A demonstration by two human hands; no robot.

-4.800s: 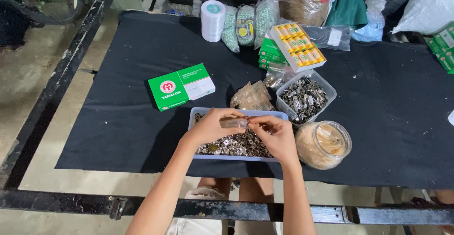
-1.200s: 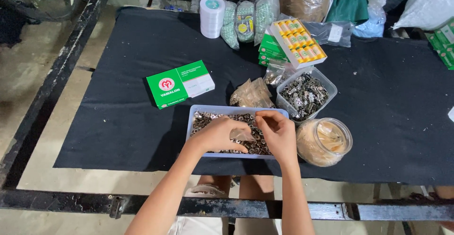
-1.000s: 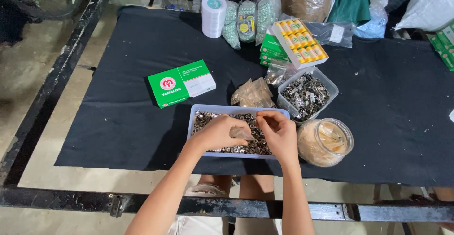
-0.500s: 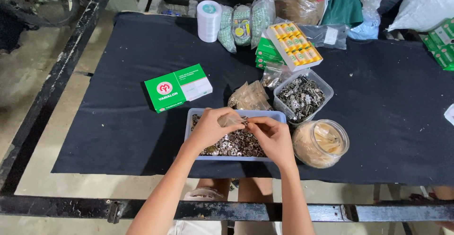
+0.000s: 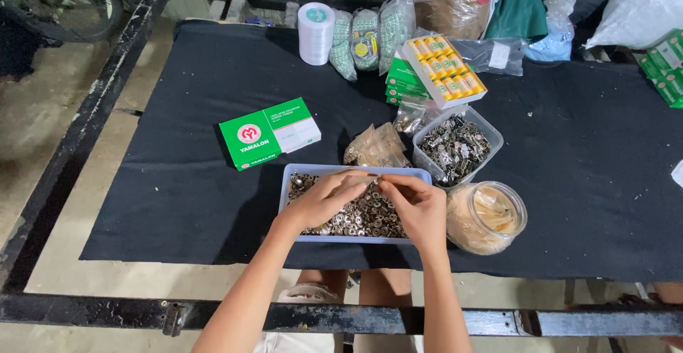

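Observation:
A pale blue rectangular tray full of small metal rings and fasteners sits at the near edge of a black cloth. My left hand and my right hand hover over the tray, fingertips meeting above its far side. Both pinch a small metal piece between them; the piece is too small to make out. My forearms come up from the bottom of the view.
A clear tub of metal clips and a round plastic jar stand right of the tray. A green and white box lies to the left. Behind are clear bags, a white tape roll, thread boxes and a black metal frame.
My hands have gone from digging in the tray about a second ago to meeting over its far edge with a small piece pinched between the fingertips.

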